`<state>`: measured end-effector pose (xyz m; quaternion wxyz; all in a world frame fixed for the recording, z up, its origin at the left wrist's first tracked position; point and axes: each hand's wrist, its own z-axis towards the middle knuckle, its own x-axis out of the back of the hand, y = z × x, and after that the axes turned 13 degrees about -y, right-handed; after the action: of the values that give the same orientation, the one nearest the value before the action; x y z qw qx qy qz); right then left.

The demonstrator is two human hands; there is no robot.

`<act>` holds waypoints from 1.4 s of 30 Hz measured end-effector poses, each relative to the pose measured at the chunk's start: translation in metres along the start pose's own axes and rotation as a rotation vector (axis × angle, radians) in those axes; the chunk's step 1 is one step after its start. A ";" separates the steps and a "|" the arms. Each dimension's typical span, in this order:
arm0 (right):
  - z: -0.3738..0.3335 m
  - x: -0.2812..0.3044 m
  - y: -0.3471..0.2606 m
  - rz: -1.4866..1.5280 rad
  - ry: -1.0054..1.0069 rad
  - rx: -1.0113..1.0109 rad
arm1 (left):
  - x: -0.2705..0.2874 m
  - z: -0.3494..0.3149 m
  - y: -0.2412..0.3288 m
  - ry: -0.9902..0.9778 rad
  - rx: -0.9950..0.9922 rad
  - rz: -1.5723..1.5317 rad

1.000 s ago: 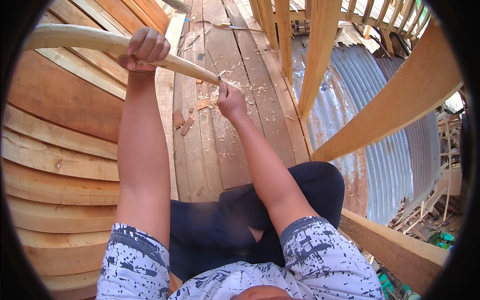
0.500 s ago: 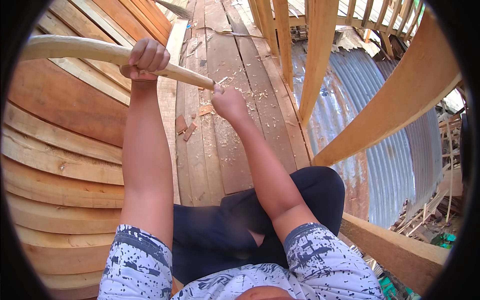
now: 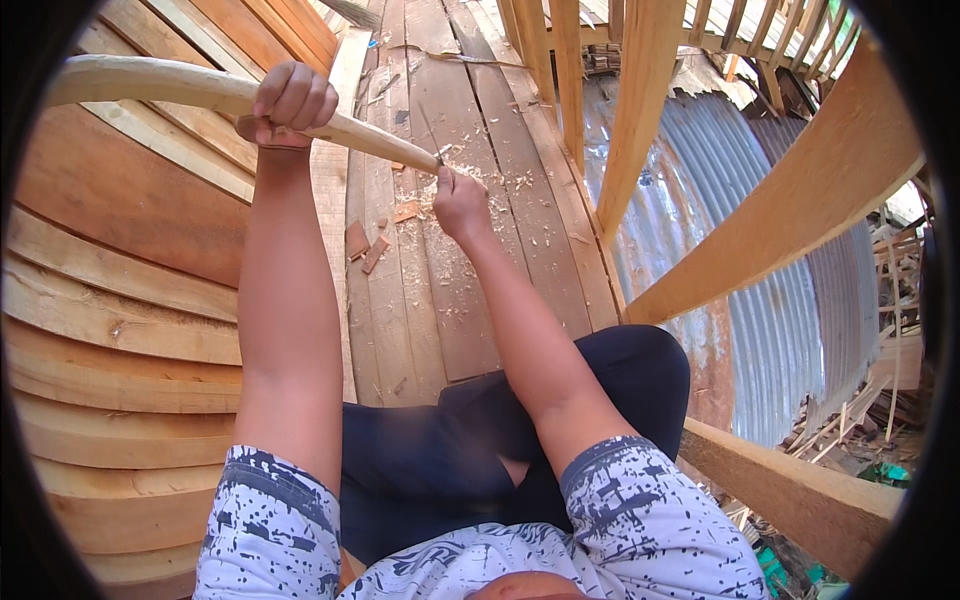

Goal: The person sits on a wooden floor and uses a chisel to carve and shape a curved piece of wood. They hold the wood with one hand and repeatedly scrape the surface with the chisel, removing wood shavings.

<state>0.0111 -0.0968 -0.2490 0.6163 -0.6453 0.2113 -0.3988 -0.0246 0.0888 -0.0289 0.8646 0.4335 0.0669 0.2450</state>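
Observation:
A long, pale, peeled wooden pole (image 3: pixel 180 84) slants from the upper left down to the middle. My left hand (image 3: pixel 293 103) is wrapped round it partway along. Beside its thinner end my right hand (image 3: pixel 462 205) is closed. A small, thin dark piece shows at the pole's tip by the right fingers, too small to name. What the right fist holds is mostly hidden. Wood shavings (image 3: pixel 475 187) lie scattered on the plank floor beneath this hand. Small reddish wood chips (image 3: pixel 375 254) lie further left.
Overlapping curved planks (image 3: pixel 120 330) form a wall on my left. The plank floor (image 3: pixel 470 330) stretches ahead past my bent legs (image 3: pixel 620 385). Upright timbers (image 3: pixel 635 110) and a thick curved beam (image 3: pixel 780 230) stand on the right, with corrugated metal sheets (image 3: pixel 770 330) below.
My right hand has moved slightly right and down, its wrist turned a little. My left hand has risen slightly, still round the pole. The view has shifted a little.

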 end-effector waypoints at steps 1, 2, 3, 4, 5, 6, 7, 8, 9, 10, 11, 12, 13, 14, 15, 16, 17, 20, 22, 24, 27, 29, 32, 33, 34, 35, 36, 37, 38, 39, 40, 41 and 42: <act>0.001 0.002 -0.003 0.007 -0.012 0.069 | 0.001 0.000 0.002 0.000 0.008 0.006; 0.005 0.002 -0.009 -0.041 -0.026 -0.018 | 0.001 0.001 0.004 -0.001 0.015 0.011; 0.010 0.003 -0.015 -0.090 -0.037 -0.104 | 0.000 0.001 0.005 0.023 0.021 0.015; 0.000 -0.001 -0.031 -0.126 -0.071 -0.202 | -0.004 -0.006 0.008 0.019 0.024 0.010; -0.011 -0.002 -0.054 -0.092 -0.097 -0.127 | -0.006 -0.010 0.014 0.009 0.028 0.006; -0.022 -0.001 -0.081 -0.066 -0.118 -0.055 | -0.006 -0.013 0.018 -0.004 0.023 0.001; -0.028 0.001 -0.093 -0.047 -0.133 0.018 | -0.005 -0.014 0.020 0.025 0.029 0.007; -0.025 0.002 -0.078 -0.033 -0.150 -0.061 | -0.004 -0.010 0.018 0.045 0.027 0.012; -0.019 0.002 -0.051 -0.018 -0.168 -0.140 | -0.003 -0.007 0.016 0.066 0.025 0.018; -0.015 0.004 -0.023 -0.004 -0.183 -0.224 | -0.002 -0.006 0.010 0.058 0.011 0.007; -0.012 0.009 -0.015 -0.073 -0.188 -0.169 | 0.000 -0.004 0.009 0.046 0.009 0.005; -0.007 0.006 -0.012 -0.078 -0.147 -0.204 | 0.002 -0.003 0.008 0.033 0.006 0.003; -0.003 0.005 -0.028 -0.076 -0.109 -0.229 | 0.000 -0.001 0.009 0.049 0.001 0.022; -0.012 0.002 -0.043 -0.068 -0.091 -0.273 | -0.005 -0.005 0.012 0.037 0.008 0.016; -0.020 0.006 -0.067 -0.074 -0.212 -0.228 | -0.009 -0.010 0.017 0.025 0.019 0.014; -0.024 0.008 -0.075 -0.053 -0.213 -0.167 | -0.009 -0.011 0.017 0.004 0.013 0.007; -0.027 0.007 -0.081 -0.031 -0.214 -0.105 | -0.009 -0.012 0.018 0.031 0.018 0.008; -0.004 -0.008 -0.005 -0.035 -0.035 -0.224 | -0.002 -0.002 0.006 0.050 -0.002 0.008; -0.002 -0.013 -0.004 -0.041 -0.030 -0.236 | -0.005 -0.003 0.005 0.039 0.011 0.036; 0.004 -0.006 -0.010 -0.001 -0.081 -0.270 | 0.001 0.002 0.008 -0.015 0.028 0.005; -0.015 0.016 -0.028 -0.172 -0.199 -0.309 | -0.006 -0.008 0.012 0.064 0.036 0.018; -0.006 0.027 -0.021 -0.304 -0.222 -0.410 | -0.003 -0.002 0.011 0.001 0.038 0.004; -0.002 0.030 0.002 -0.308 -0.161 -0.458 | 0.001 0.007 0.005 -0.031 0.041 -0.003; 0.001 0.029 0.009 -0.277 -0.122 -0.455 | 0.003 0.011 0.004 -0.033 0.042 -0.001; 0.002 0.028 0.004 -0.226 -0.135 -0.450 | 0.004 0.010 0.004 -0.032 0.040 -0.001; 0.002 0.027 -0.013 -0.177 -0.154 -0.444 | 0.003 0.007 0.006 -0.026 0.038 0.002; 0.001 0.027 -0.030 -0.127 -0.171 -0.438 | 0.002 0.006 0.008 -0.022 0.037 0.005; -0.003 0.033 -0.051 -0.083 -0.197 -0.364 | 0.001 0.005 0.009 -0.004 0.037 0.001; -0.007 0.041 -0.074 -0.035 -0.225 -0.291 | 0.001 0.005 0.011 0.016 0.042 -0.004; -0.010 0.036 -0.087 0.011 -0.263 -0.216 | -0.004 0.001 0.018 0.045 0.045 -0.003; -0.011 0.033 -0.086 0.012 -0.215 -0.167 | -0.003 0.002 0.017 0.041 0.046 -0.010; -0.012 0.027 -0.082 0.014 -0.169 -0.117 | -0.001 0.004 0.017 0.038 0.049 -0.016; -0.013 0.022 -0.077 0.016 -0.124 -0.067 | 0.000 0.005 0.016 0.037 0.052 -0.021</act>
<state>-0.0026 -0.1099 -0.1707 0.6093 -0.6874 0.1915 -0.3457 -0.0289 0.0935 -0.0133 0.8543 0.4503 0.0939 0.2422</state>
